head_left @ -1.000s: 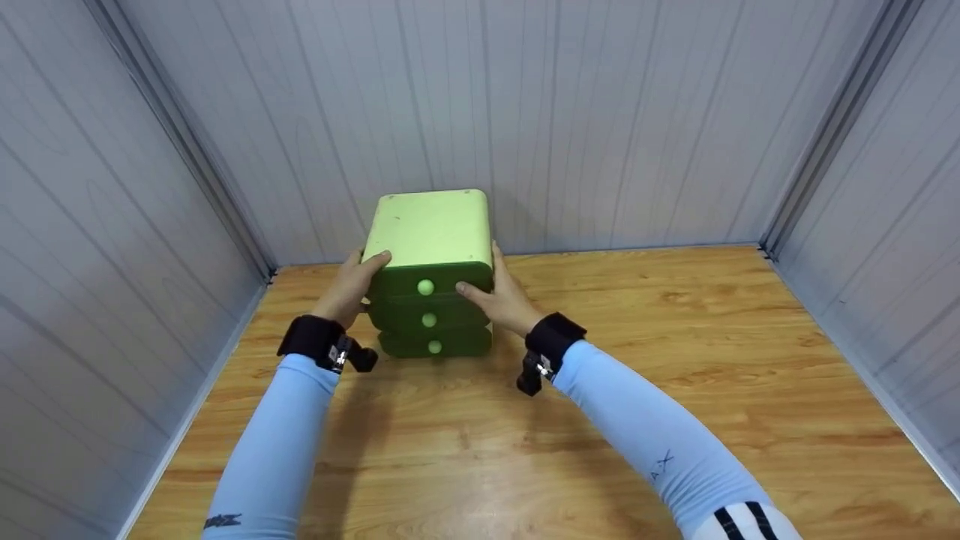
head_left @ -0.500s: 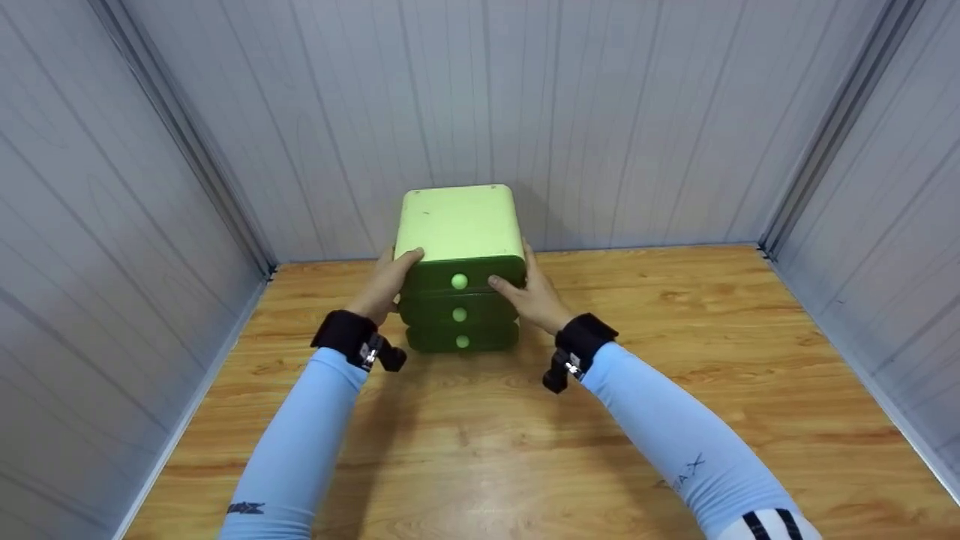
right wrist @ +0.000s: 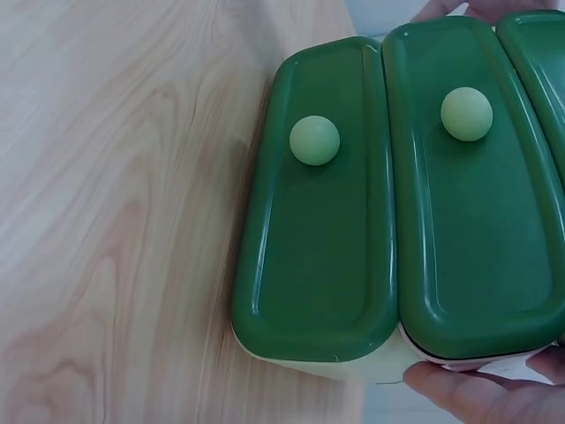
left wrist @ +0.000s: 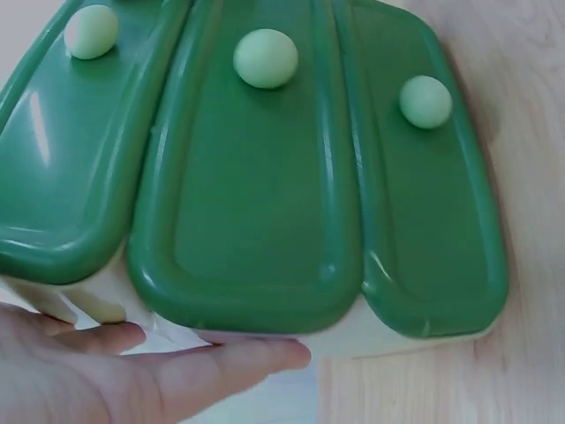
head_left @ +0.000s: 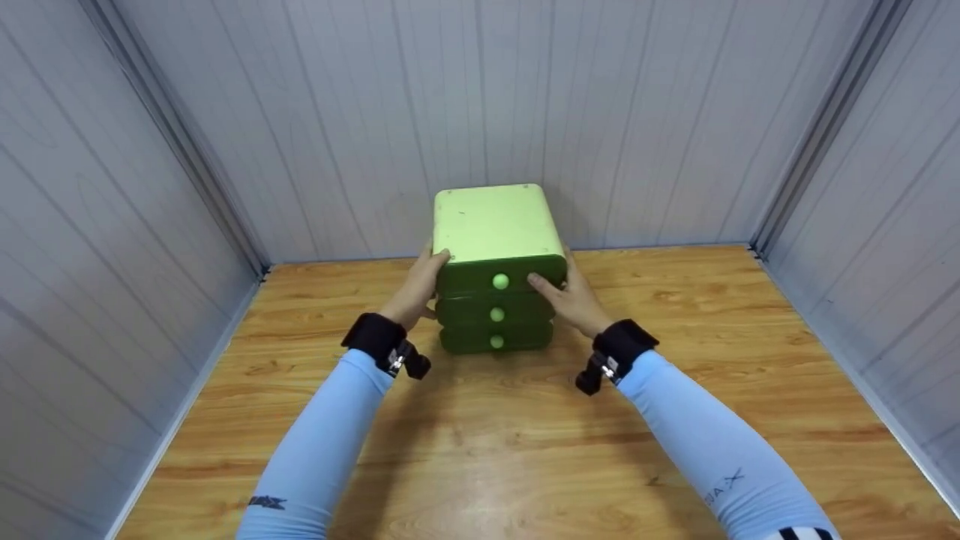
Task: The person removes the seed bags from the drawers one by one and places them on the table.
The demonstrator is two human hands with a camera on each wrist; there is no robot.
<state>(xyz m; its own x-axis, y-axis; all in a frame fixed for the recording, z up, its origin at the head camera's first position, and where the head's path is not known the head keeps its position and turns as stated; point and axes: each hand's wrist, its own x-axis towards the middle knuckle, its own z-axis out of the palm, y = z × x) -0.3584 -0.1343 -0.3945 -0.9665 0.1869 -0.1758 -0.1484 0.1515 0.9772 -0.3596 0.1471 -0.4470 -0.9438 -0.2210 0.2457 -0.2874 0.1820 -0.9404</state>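
A small three-drawer storage box (head_left: 491, 225) stands upright near the back wall, pale green on top with dark green drawer fronts and round light-green knobs. My left hand (head_left: 418, 289) grips its left side, thumb over the upper front corner. On the opposite side my right hand (head_left: 576, 298) holds it, the thumb lying on the front of the top drawer. All three drawers look closed. In the left wrist view, fingers (left wrist: 221, 375) lie along the box's side beside the middle drawer front (left wrist: 256, 194). The right wrist view shows fingertips (right wrist: 441, 384) at the drawer's end.
A wood-grain tabletop (head_left: 480, 450) spreads under the box. Grey panel walls enclose it: a back wall (head_left: 480, 90), a left wall (head_left: 97, 262) and a right wall (head_left: 885, 247). Black wrist cameras are strapped to both wrists.
Both hands have carried the storage box steadily rightward along the back wall, from left of the middle to about the middle. Their grip looks the same throughout.
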